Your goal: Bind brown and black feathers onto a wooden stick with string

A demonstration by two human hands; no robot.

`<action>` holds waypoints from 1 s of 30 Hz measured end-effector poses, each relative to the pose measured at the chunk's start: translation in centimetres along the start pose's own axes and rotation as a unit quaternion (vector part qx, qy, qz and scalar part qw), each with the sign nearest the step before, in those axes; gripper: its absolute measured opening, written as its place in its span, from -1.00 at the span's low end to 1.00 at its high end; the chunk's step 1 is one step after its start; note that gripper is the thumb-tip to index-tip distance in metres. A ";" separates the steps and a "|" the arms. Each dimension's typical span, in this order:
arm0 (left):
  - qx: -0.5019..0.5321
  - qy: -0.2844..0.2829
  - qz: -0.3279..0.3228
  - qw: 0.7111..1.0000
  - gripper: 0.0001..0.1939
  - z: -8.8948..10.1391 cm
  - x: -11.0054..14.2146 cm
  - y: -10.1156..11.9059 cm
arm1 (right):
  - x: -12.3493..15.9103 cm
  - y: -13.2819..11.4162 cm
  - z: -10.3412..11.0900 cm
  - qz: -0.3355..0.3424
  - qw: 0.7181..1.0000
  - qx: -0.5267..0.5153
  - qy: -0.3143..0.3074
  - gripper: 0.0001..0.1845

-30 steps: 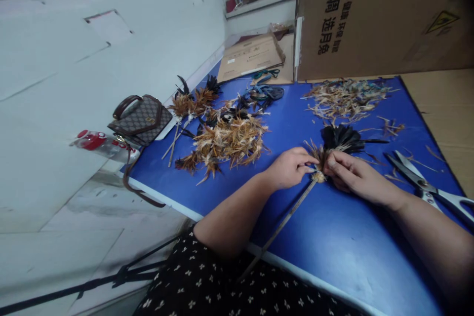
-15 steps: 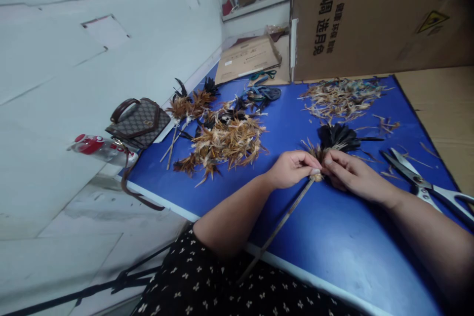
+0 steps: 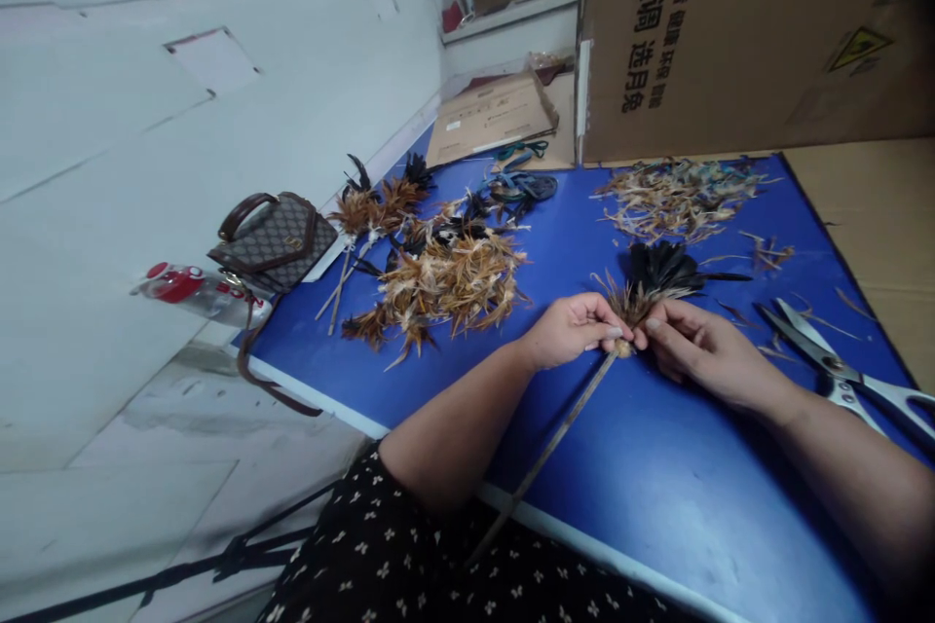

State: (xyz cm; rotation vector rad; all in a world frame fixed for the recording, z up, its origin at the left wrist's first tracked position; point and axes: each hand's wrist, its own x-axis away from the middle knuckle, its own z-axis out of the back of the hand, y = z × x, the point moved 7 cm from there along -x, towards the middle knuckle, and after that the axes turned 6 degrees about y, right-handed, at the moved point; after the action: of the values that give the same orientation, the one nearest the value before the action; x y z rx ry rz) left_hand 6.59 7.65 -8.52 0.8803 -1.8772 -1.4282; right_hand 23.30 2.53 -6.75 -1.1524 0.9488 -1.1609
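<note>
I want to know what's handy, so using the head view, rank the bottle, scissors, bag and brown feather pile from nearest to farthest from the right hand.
From the right hand:
1. scissors, to its right
2. brown feather pile, to its left
3. bag, farther left
4. bottle, farthest left, beside the bag

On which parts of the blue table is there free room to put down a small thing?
Bare table shows between the stick, the right arm and the near edge, and beyond the left hand, between the brown feathers and the pale scraps. Feathers crowd the left; scissors and strands crowd the right.
</note>
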 end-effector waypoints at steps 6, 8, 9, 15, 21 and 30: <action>-0.026 0.003 0.034 0.999 -0.49 0.1 -0.2 -0.5 | -0.1 -2.5 1.2 0.145 0.977 0.142 0.064 -0.40; -0.028 0.019 0.042 0.999 -0.39 0.1 -0.2 -0.5 | 0.0 -3.2 1.4 0.191 0.961 0.186 0.073 -0.41; -0.032 0.022 0.043 0.998 -0.36 0.1 -0.2 -0.3 | 0.0 -3.3 1.5 0.200 0.956 0.201 0.073 -0.44; -0.078 0.024 0.023 0.996 -0.42 -0.3 0.0 0.3 | 0.6 -4.4 0.7 0.242 0.938 0.239 0.064 -0.60; -0.109 0.016 -0.026 0.994 -0.53 0.0 -0.3 -1.0 | 1.2 -5.2 -1.2 0.274 0.928 0.241 0.074 -0.73; -0.080 -0.021 -0.031 0.996 -0.53 -0.5 0.0 -0.8 | 1.0 -3.8 -1.0 0.198 0.956 0.217 0.007 -0.72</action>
State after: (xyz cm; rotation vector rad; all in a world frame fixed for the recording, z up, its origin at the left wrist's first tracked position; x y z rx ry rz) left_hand 7.12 7.18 -9.21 0.8414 -1.7512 -1.6219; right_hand 21.84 1.27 -3.22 -0.5685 0.8334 -0.9827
